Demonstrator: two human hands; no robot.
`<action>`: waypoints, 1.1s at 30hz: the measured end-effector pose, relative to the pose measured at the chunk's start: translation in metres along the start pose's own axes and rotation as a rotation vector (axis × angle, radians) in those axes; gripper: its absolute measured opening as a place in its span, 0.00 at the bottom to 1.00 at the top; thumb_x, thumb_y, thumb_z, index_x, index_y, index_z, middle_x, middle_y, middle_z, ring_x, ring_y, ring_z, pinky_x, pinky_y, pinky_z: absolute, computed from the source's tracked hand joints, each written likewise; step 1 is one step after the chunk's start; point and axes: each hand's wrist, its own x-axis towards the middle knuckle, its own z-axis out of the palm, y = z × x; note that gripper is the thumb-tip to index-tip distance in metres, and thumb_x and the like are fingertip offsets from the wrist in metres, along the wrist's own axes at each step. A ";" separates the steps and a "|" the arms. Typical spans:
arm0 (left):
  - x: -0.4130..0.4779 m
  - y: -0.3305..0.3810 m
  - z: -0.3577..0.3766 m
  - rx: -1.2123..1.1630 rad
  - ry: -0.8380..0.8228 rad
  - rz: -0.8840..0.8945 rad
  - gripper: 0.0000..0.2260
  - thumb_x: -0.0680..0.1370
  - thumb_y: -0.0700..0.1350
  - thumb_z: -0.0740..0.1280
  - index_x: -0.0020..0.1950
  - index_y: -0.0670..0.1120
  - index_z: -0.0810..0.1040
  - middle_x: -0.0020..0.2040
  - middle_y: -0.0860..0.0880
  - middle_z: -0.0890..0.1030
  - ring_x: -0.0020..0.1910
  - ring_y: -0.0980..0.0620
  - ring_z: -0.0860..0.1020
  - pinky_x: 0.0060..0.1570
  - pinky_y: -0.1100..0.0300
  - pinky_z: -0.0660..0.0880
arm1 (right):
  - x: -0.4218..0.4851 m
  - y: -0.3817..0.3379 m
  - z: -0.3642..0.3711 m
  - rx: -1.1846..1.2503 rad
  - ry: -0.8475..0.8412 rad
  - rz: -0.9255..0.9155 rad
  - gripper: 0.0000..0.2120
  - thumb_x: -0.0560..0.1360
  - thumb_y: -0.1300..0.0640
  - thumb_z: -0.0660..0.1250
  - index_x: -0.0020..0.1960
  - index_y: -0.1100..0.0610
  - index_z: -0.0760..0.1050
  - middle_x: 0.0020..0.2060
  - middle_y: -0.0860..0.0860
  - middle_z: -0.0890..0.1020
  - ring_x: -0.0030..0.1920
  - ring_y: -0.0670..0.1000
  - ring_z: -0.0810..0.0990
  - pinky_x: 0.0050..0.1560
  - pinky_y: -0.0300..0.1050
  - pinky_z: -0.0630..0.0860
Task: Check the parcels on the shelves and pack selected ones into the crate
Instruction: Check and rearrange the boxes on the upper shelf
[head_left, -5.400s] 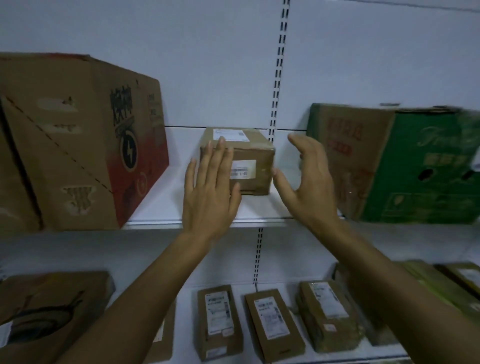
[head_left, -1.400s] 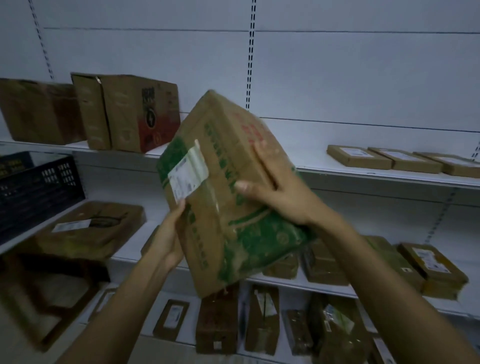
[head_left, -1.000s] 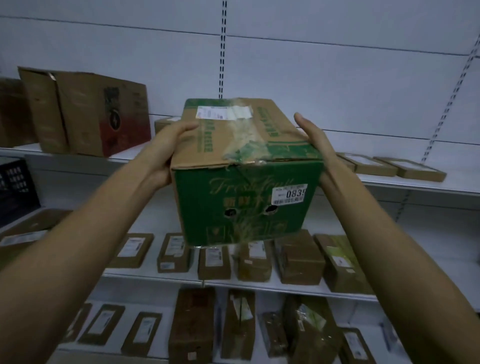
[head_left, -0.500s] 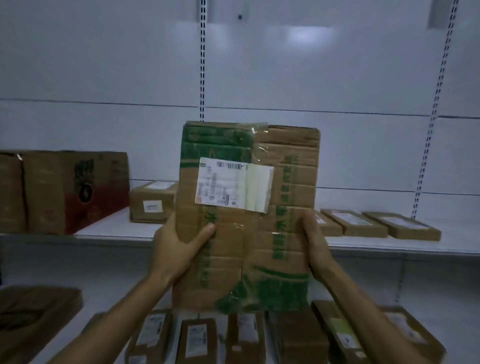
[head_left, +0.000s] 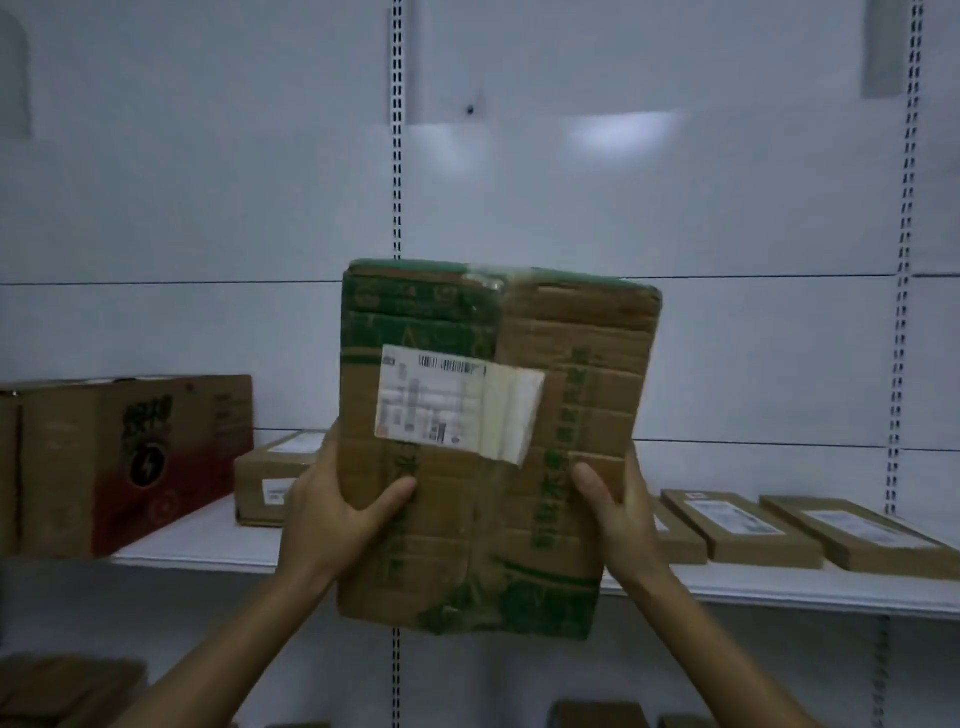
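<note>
Head view. Box (head_left: 493, 452), brown and green, centre frame, raised upright before the shelf (head_left: 208, 545). Left hand (head_left: 332, 514) and right hand (head_left: 618, 514) clamp its lower sides, thumbs on front, likely so the label (head_left: 452, 410) faces the eyes for checking. Crate not visible.

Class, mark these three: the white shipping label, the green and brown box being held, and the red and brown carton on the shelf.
white shipping label (head_left: 447, 408), head view, printed middle.
green and brown box (head_left: 566, 415), head view, brown front face.
red and brown carton (head_left: 150, 457), head view, end face.
</note>
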 end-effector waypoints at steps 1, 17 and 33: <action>0.011 0.004 0.004 -0.014 -0.014 -0.051 0.39 0.60 0.76 0.64 0.62 0.51 0.70 0.49 0.59 0.79 0.47 0.61 0.78 0.45 0.61 0.75 | 0.015 -0.003 -0.001 0.065 -0.001 0.032 0.38 0.65 0.33 0.69 0.68 0.52 0.67 0.57 0.48 0.81 0.53 0.47 0.82 0.47 0.42 0.80; 0.077 -0.021 0.056 -0.725 -0.265 -0.805 0.11 0.79 0.48 0.62 0.55 0.44 0.76 0.43 0.45 0.85 0.36 0.48 0.84 0.36 0.58 0.81 | 0.118 0.054 -0.023 0.398 -0.041 0.539 0.20 0.77 0.53 0.64 0.68 0.57 0.67 0.56 0.60 0.81 0.54 0.61 0.82 0.56 0.60 0.78; 0.126 -0.041 0.053 -0.567 -0.312 -0.945 0.12 0.80 0.50 0.60 0.51 0.42 0.76 0.35 0.47 0.84 0.30 0.52 0.82 0.29 0.60 0.80 | 0.149 0.074 0.006 0.393 0.010 0.727 0.15 0.78 0.52 0.61 0.62 0.56 0.73 0.50 0.59 0.84 0.47 0.58 0.84 0.49 0.54 0.81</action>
